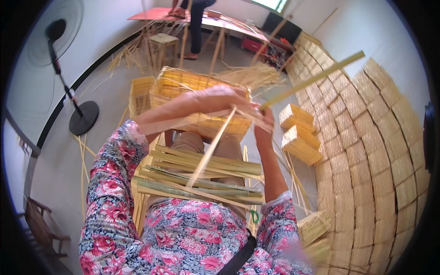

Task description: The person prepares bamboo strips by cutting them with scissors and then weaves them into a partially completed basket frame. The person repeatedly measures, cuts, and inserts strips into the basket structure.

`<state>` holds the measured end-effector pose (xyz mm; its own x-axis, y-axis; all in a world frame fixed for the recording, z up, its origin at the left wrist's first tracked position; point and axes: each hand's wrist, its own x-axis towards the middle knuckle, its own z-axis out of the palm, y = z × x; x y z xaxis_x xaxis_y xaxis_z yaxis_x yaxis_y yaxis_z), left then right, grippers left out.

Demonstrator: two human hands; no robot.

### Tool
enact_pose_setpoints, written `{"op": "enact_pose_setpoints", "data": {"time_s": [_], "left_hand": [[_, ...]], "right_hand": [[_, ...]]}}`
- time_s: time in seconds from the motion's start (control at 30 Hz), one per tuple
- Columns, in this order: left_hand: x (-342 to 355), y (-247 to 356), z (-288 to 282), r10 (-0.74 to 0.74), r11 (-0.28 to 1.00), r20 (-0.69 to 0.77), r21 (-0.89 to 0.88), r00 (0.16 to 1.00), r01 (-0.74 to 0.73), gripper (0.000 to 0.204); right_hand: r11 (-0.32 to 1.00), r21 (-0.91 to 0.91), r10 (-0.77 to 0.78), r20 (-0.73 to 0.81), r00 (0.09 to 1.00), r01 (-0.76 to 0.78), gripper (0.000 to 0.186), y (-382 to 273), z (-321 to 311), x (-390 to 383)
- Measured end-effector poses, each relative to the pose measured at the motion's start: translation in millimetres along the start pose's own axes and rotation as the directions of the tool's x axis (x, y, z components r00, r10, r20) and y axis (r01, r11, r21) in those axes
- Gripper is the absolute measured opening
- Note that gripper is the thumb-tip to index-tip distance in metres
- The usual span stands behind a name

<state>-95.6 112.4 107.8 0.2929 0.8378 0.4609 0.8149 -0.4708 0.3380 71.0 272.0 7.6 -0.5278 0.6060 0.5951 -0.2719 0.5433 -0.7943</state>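
My left hand [236, 97], smeared by motion, is stretched across in front of me and meets my right hand; its fingers cannot be made out. My right hand [266, 117] is closed around the near end of a long greenish bamboo strip [316, 81], which slants up to the far right. From beside my left hand a thin pale strip [213, 146] slopes down toward my lap; its hold is blurred. Several bamboo strips [206, 166] lie crosswise over my lap. Just beyond my hands stands a yellow woven basket [197, 80].
Stacked woven baskets [357, 160] line the right wall. Two small baskets [300, 145] stand on the floor at right. A fan [84, 117] is at left. Farther back, a person [196, 27] stands beside a red table [156, 13] and a wooden stool [163, 40]. Loose strips litter the floor.
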Motion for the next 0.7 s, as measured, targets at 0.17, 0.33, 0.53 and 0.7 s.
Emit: {"op": "enact_pose_setpoints", "data": {"time_s": [0.17, 0.33, 0.53, 0.7], "left_hand": [[-21.8, 7.5, 25.6, 0.104, 0.952, -0.016, 0.291, 0.994, -0.095, 0.031], [-40.2, -0.5, 36.2, 0.149, 0.930, -0.083, 0.350, 0.985, -0.112, 0.036], [-45.1, 11.0, 47.6, 0.132, 0.933, -0.046, 0.344, 0.990, -0.108, 0.035], [-48.5, 12.2, 47.9, 0.093, 0.939, -0.018, 0.333, 0.995, -0.082, 0.030]], "right_hand": [[0.997, -0.024, -0.068, 0.023, 0.997, 0.068, 0.011, -52.6, -25.7, -0.3], [0.677, -0.580, -0.121, 0.520, 0.846, 0.453, 0.004, -66.6, -27.3, 27.2], [0.457, -0.754, 0.010, 0.535, 0.845, 0.472, 0.004, -48.0, -20.7, 42.1], [0.521, -0.714, -0.040, 0.528, 0.848, 0.469, 0.003, -30.8, -21.5, 34.8]]}}
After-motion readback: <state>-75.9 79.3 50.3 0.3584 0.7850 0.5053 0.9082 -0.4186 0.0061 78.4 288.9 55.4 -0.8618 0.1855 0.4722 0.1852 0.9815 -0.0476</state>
